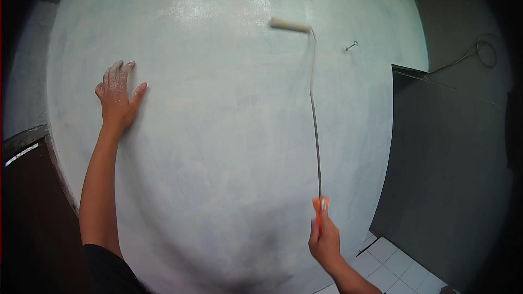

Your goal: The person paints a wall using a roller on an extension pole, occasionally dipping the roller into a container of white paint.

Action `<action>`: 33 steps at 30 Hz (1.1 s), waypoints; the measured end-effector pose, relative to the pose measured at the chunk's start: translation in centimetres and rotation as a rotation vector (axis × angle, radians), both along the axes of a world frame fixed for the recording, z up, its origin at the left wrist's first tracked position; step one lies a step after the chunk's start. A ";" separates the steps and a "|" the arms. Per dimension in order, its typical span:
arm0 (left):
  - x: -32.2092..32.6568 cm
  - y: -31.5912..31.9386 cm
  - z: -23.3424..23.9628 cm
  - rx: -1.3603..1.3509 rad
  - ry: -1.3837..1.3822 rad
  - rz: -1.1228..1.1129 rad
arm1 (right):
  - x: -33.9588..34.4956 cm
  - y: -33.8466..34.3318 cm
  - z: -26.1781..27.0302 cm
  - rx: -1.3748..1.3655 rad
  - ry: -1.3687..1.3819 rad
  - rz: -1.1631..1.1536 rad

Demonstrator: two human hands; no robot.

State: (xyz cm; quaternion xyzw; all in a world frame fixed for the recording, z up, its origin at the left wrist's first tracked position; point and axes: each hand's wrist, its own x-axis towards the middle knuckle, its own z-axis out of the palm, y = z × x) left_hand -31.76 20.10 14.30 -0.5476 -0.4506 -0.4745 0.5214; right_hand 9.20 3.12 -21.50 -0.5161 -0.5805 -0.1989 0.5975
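My right hand [325, 239] grips the orange handle [317, 208] of a small paint roller at the lower right. From the handle a long thin metal rod [314, 110] runs up to the pale roller sleeve [291, 25], which lies roughly level against the upper wall. The wall [229, 122] is whitish with a faint green tint, streaky, and shiny with wet-looking patches near the sleeve. At the left my left hand [116, 94] rests on the wall with its fingers spread and holds nothing. White specks cover its fingers.
A metal nail or bolt [351, 45] sticks out of the wall right of the sleeve. Beyond the wall's right edge is a dark grey surface [441, 151] with a looped cable [486, 52]. White floor tiles [386, 255] show below. A dark brown door [36, 208] stands at the left.
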 end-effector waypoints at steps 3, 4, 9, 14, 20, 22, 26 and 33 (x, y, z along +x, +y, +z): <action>-0.5 0.5 -0.6 0.025 0.005 0.018 | 1.0 -0.4 -5.9 -0.112 0.019 -0.023; -0.9 0.7 -0.7 0.060 0.001 0.029 | 1.5 0.0 -6.2 -0.089 0.048 0.014; 0.0 -0.5 -0.3 0.072 0.038 0.004 | 1.1 -0.6 -7.5 0.110 0.005 -0.004; -1.5 -1.5 -0.3 0.065 0.110 0.020 | -2.6 -2.4 -9.4 -0.006 0.048 0.076; -3.8 -2.8 0.4 0.022 0.155 0.026 | -8.9 -3.5 -9.8 -0.031 -0.027 0.218; -5.2 -3.2 0.9 0.018 0.171 0.026 | -11.6 -3.4 -9.6 -0.011 -0.020 0.230; -5.8 -4.1 0.8 0.003 0.173 0.033 | -12.8 -4.8 -8.5 -0.104 -0.017 0.171; -8.8 -3.7 0.9 -0.058 0.163 0.038 | -15.6 -5.6 -4.0 -0.109 -0.052 0.116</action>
